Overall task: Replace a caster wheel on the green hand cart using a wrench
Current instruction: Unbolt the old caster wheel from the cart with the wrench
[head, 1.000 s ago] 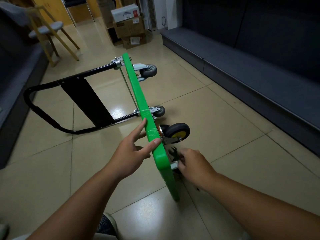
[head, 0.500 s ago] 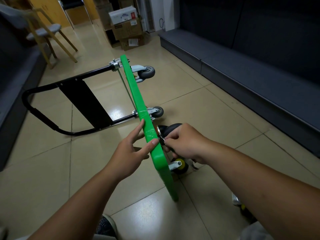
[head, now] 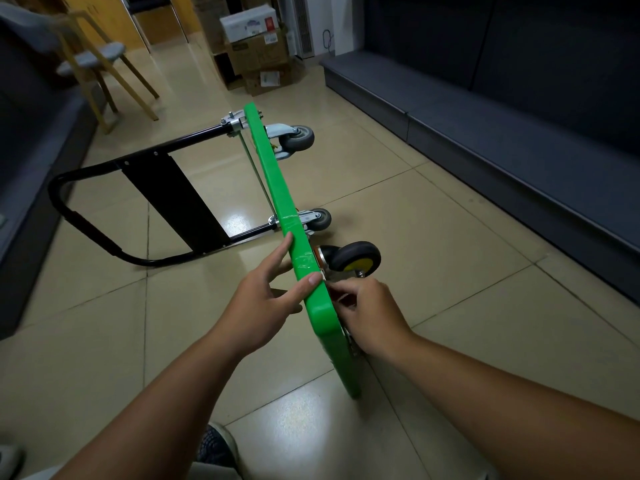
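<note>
Head view. The right hand (head: 374, 317) was low at the near bottom corner of the green hand cart (head: 277, 188) a second ago. It then rose over the base of the black-and-yellow caster wheel (head: 356, 259), and now sits just below that wheel at its mounting plate. Its fingers are curled with the tips drawn together. I cannot tell whether they pinch a fastener or a tool. I can identify no wrench.

The left hand (head: 263, 306) has not shifted. Its fingers are straight along the deck's left face, with the thumb pressed on the top edge, steadying it.

My judgement is that work on this caster's fixing is under way by fingertip and the replacement is not complete.

The cart stands on its long edge on the glossy tiled floor (head: 433, 271), with the black handle frame (head: 173, 202) lying out to the left. Two grey casters (head: 299, 137) sit toward the far end.

A dark stepped platform (head: 519, 140) runs along the right. Cardboard boxes (head: 259, 53) stand at the far end, and a wooden chair (head: 90, 58) at far left.
</note>
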`<control>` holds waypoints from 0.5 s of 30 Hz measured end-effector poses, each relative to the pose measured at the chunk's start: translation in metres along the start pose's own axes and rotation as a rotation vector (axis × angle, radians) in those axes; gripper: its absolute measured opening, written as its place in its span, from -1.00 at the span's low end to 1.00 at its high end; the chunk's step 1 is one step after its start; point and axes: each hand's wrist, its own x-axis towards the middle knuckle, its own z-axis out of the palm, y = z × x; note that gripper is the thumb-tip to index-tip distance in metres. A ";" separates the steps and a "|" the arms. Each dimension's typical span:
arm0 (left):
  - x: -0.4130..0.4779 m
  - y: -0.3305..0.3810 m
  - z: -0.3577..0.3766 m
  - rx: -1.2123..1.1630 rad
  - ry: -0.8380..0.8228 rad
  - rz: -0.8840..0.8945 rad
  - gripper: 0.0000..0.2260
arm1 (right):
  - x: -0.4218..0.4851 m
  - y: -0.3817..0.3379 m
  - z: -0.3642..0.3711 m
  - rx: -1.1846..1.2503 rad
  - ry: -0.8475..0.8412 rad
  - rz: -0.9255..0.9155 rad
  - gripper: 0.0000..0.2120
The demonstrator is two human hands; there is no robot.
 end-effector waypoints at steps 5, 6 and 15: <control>0.000 -0.001 0.000 -0.015 0.007 -0.010 -0.14 | -0.007 0.008 -0.001 -0.226 0.052 -0.083 -0.85; 0.000 -0.001 0.000 -0.020 0.009 -0.011 -0.14 | -0.011 0.010 -0.004 -0.252 0.075 -0.062 -0.87; 0.001 0.002 0.001 0.004 0.011 -0.010 -0.12 | -0.025 -0.007 -0.035 -0.243 -0.210 0.610 -0.89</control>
